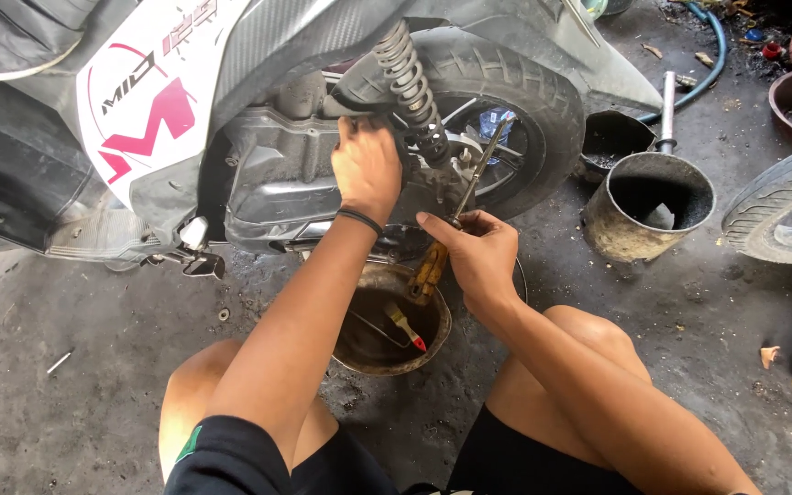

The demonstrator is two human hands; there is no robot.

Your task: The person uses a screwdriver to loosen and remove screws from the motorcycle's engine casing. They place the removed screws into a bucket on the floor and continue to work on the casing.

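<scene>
Scooter: scooter [231, 110] stands side-on across the top of the view, white and grey panels above, dark grey engine case [277, 188] low in the middle, rear wheel [515, 110] to the right of it.
Spring: coiled shock spring [410, 87] runs down at a slant in front of the wheel.
Left hand: left hand [366, 170] is raised against the engine case just below the spring, fingers curled over something at the case; what they grasp is hidden behind the hand, so I cannot tell the grip. A dark band sits on the wrist.
Right hand: right hand [478, 252] is clenched around a screwdriver [456, 215], held near where handle meets shaft.
Screwdriver: its thin metal shaft rises at a slant towards the wheel hub, its yellow handle hangs down below the fist, over the pan.
Pan: round, grimy pan [346, 353] lies on the floor under the engine, between the person's knees, dark liquid inside.
Brush: small brush [405, 325] with a red-tipped handle lies in the pan.
Can: rusty metal can [648, 206] stands on the floor to the right of the wheel, well apart from both hands.
Tyre: second tyre [786, 206] shows at the right edge.
Floor: concrete floor [93, 367] is dark and oil-stained.
</scene>
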